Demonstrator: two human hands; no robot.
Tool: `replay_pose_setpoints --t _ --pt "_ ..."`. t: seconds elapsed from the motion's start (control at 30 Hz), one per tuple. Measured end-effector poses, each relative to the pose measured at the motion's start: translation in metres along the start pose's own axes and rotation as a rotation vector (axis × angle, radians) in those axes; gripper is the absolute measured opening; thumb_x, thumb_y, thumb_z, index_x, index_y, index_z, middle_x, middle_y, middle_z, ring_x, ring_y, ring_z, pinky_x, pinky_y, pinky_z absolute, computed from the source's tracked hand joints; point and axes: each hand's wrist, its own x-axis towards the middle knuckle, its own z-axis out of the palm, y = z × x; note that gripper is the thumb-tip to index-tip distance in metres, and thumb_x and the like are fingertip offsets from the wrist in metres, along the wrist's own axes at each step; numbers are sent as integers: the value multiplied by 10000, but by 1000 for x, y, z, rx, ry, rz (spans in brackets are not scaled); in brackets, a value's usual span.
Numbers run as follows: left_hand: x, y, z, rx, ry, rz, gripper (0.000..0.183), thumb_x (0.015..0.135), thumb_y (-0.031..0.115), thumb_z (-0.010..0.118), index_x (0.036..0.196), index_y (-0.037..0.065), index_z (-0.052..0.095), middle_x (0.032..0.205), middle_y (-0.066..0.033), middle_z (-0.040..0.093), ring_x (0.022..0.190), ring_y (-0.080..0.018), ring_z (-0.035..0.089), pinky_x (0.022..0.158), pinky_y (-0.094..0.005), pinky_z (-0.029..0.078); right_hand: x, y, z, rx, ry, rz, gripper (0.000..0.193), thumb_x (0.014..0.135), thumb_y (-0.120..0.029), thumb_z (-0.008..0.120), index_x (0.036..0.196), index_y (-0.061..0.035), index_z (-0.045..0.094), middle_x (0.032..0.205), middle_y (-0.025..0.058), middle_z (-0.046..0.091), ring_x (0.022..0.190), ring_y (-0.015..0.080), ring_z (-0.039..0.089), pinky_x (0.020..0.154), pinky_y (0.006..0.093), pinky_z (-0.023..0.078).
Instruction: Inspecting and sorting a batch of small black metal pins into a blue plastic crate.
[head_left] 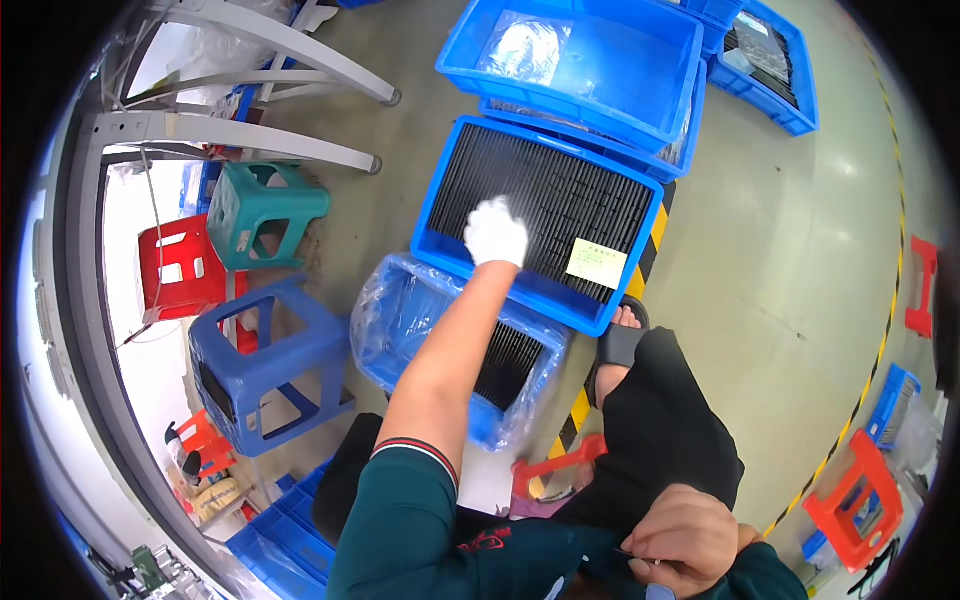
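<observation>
My left hand (496, 232), in a white glove, lies over rows of thin black strips (575, 190) in a blue bin (432, 247). Its fingers are smeared, so whether they grip a strip does not show. A yellow paper slip (597, 263) rests on the strips near the bin's right side. My bare right hand (685, 538) is closed near my lap at the lower right, fingertips pinched around something small and thin that I cannot make out. Below the bin, partly hidden by my left forearm, a plastic-lined blue bin (400, 300) holds more black strips (508, 368).
Blue bins (610, 85) are stacked beyond, with another bin (800, 110) at the far right. Plastic stools in green (262, 215), blue (265, 355) and red (180, 265) stand left, below grey table legs (270, 133). My sandalled foot (620, 345) is beside the bin.
</observation>
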Motion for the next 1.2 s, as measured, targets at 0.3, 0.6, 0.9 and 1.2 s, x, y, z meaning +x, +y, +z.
replay_pose_setpoints --t 0.3,0.6,0.9,1.2 --pt "77 -76 -9 168 -59 -115 448 771 175 588 1197 48 535 1156 -144 572 1091 -327 559 903 -432 487 9 4 -4 1 16 20 151 768 46 677 899 34 603 800 167 618 617 260 590 531 334 431" --pt "113 -83 -29 232 -332 47 386 791 173 567 1128 -14 541 1169 -211 561 1093 -348 574 942 -420 479 20 9 4 -33 28 21 148 766 62 657 900 43 598 795 172 615 618 256 590 534 331 431" --pt "116 -81 -7 299 -233 4 353 785 181 600 1075 -17 568 1086 -203 597 1014 -319 618 822 -404 541 26 12 11 -85 32 41 149 762 70 628 903 38 594 794 167 617 623 252 599 537 328 434" --pt "129 -93 5 227 -173 -92 218 871 146 522 1040 15 568 1018 -176 639 936 -310 668 761 -421 554 34 11 18 -123 29 70 154 751 70 634 892 24 592 789 156 620 634 248 615 551 325 446"
